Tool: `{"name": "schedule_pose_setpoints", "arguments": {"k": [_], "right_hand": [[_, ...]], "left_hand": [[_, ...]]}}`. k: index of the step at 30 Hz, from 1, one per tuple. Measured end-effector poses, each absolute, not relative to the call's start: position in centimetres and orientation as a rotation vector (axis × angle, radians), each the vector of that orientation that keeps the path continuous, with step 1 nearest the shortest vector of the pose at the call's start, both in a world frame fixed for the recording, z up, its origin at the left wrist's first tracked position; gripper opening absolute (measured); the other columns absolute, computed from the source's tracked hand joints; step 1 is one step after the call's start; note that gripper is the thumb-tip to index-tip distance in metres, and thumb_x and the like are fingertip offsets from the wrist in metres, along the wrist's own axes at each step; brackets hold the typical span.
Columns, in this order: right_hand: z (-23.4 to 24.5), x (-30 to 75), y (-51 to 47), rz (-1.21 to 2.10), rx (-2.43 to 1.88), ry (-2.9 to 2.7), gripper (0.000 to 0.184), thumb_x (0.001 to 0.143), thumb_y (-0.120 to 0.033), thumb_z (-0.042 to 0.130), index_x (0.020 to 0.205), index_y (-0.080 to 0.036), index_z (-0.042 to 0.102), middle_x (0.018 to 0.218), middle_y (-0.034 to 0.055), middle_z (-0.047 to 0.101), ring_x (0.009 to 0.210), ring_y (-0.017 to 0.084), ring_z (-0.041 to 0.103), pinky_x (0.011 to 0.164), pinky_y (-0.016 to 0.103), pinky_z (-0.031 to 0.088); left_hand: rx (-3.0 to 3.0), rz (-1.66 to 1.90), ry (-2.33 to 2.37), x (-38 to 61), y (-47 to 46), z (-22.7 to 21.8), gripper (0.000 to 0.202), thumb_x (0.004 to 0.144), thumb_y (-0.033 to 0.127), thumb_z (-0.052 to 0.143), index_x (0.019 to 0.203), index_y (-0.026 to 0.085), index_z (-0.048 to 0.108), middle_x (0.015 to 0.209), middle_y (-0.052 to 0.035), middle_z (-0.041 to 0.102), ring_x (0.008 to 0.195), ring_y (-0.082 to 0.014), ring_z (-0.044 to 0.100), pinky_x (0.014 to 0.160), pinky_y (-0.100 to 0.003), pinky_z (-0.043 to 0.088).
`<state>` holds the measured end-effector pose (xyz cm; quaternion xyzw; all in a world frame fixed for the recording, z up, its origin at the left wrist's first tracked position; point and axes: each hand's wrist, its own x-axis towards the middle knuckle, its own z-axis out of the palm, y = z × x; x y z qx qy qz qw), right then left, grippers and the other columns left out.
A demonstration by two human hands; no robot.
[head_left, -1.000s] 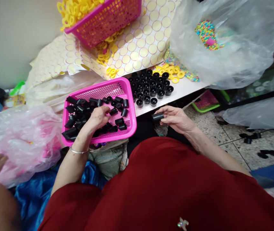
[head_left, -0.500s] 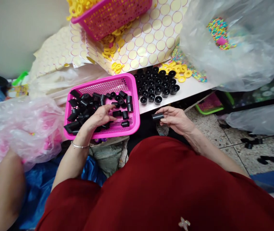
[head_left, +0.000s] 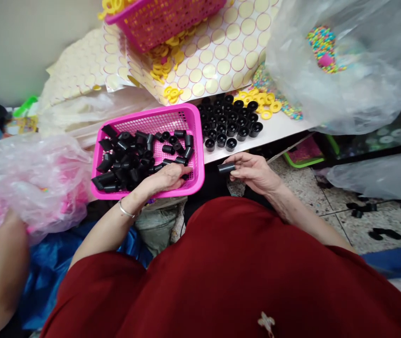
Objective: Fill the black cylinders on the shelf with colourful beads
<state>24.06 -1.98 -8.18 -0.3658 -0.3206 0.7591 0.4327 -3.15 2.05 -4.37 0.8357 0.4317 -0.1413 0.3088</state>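
Observation:
My left hand (head_left: 168, 177) reaches into the front right corner of a pink plastic basket (head_left: 197, 155). Its fingers are closed around a short black plastic piece (head_left: 185, 177), mostly hidden beneath them. Many black plastic tube pieces (head_left: 123, 157) lie jumbled in the basket, heaped towards its left. To the right of the basket, my right hand (head_left: 255, 172) pinches a black plastic cylinder (head_left: 226, 167) between thumb and fingers, held sideways in front of the table edge. Rows of round black caps (head_left: 231, 129) stand upright on the table, just beyond that hand.
Yellow rings (head_left: 266, 101) lie behind the caps. A second pink basket (head_left: 172, 23) with yellow parts sits on sheets of round stickers (head_left: 228, 63). Clear bags (head_left: 348, 94) with coloured beads stand right. At left, another person's arm (head_left: 5, 267) touches a plastic bag (head_left: 38, 183).
My left hand has moved right and towards me inside the basket, and its spread fingers have closed around a piece. My right hand still holds the cylinder, shifted slightly left.

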Motion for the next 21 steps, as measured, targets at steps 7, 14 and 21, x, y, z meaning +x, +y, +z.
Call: {"name": "schedule_pose_setpoints", "arguments": {"k": [7,14,21], "right_hand": [[-7.0,23.7,-2.5,1.888,-0.757,-0.785,0.036,0.061,-0.025,0.085,0.091,-0.016,0.067,0.074,-0.0012,0.068,0.059,0.008,0.062,0.058,0.023,0.054],[-6.3,23.4,-3.7,1.534,-0.779,-0.889,0.037,0.064,-0.029,0.085,0.097,-0.021,0.07,0.091,0.0008,0.066,0.081,0.011,0.063,0.076,0.028,0.055],[-5.4,24.7,-4.0,1.295,-0.798,-0.988,0.037,0.068,-0.035,0.083,0.099,-0.022,0.068,0.103,0.0022,0.064,0.095,0.014,0.062,0.092,0.034,0.052]], "left_hand": [[1.649,0.36,1.41,-3.0,1.7,-2.7,0.039,0.068,0.031,0.073,0.103,0.016,0.07,0.087,-0.0034,0.067,0.078,-0.0172,0.06,0.071,-0.029,0.05],[0.844,0.968,1.005,3.9,-1.7,-0.9,0.037,0.059,0.03,0.087,0.089,0.017,0.07,0.082,-0.0029,0.066,0.065,-0.0094,0.058,0.058,-0.021,0.049],[0.709,1.027,0.825,8.9,-1.6,-2.0,0.03,0.067,0.033,0.084,0.088,0.023,0.065,0.093,-0.0005,0.067,0.071,-0.0084,0.06,0.069,-0.021,0.054]]}}
